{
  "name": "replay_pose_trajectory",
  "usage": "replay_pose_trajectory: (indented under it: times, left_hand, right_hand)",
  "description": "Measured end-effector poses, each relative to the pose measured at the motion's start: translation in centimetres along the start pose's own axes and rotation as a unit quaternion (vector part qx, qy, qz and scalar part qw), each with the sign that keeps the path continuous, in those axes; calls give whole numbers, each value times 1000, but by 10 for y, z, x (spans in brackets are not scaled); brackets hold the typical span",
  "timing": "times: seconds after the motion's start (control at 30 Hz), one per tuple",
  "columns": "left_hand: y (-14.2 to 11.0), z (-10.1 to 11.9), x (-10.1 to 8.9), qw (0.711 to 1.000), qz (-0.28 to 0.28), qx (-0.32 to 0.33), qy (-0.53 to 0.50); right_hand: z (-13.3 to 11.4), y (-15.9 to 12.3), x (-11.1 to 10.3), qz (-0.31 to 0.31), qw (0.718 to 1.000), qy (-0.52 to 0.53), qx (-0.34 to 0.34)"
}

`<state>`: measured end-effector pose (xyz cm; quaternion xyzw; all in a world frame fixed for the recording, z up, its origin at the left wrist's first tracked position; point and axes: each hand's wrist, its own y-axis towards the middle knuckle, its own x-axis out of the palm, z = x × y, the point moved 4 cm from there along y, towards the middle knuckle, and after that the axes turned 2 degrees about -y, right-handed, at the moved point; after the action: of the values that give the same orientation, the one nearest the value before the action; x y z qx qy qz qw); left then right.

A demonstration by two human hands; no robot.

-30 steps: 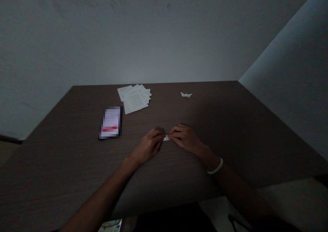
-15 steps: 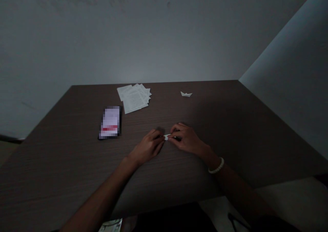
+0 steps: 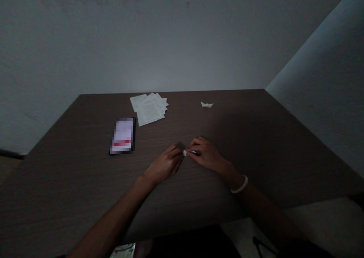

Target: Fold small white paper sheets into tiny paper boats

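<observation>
A small piece of folded white paper (image 3: pixel 184 153) is pinched between my two hands, just above or on the brown table. My left hand (image 3: pixel 166 161) grips its left end with the thumb and fingers closed. From the other side my right hand (image 3: pixel 206 153) pinches the right end, and a bit of white shows past its fingers. Most of the paper is covered by fingertips, so its exact shape is hidden. Farther back on the table sits a small folded paper boat (image 3: pixel 207 105).
A fanned stack of white paper sheets (image 3: pixel 150 109) lies at the back left. In front of it rests a phone or tablet (image 3: pixel 123 135) with a blurred screen. The brown table (image 3: pixel 71 174) meets a grey wall at the back and another at right.
The fingers of my left hand have shifted slightly over the paper, and less of it shows between the hands. Other things have stayed where they were.
</observation>
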<state>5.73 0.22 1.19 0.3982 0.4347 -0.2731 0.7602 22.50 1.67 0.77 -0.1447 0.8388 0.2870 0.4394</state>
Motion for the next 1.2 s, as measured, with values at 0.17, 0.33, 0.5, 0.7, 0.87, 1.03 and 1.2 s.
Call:
replay_pose_trajectory:
  times: [0.17, 0.33, 0.5, 0.7, 0.87, 1.03, 1.2]
  left_hand:
    - [-1, 0, 2, 1000, -19, 0, 16]
    - [-1, 1, 0, 1000, -11, -10, 17]
    - [-1, 1, 0, 1000, -3, -19, 17]
    - [1, 2, -1, 1000, 2, -20, 12]
    - [-1, 6, -3, 1000, 11, -10, 9]
    - [-2, 6, -3, 999, 8, 3, -33]
    - [1, 2, -2, 998, 18, -20, -51]
  right_hand:
    - [-2, -1, -1, -16, 999, -33, -24]
    - [-6, -1, -1, -29, 998, -51, -24]
    - [-8, -1, -3, -32, 998, -59, -21]
    - [-9, -1, -1, -29, 998, -53, -4]
    - [-3, 0, 2, 7, 998, -43, 45]
    - [5, 2, 3, 26, 996, -11, 80]
    - [6, 3, 3, 30, 995, 1, 91]
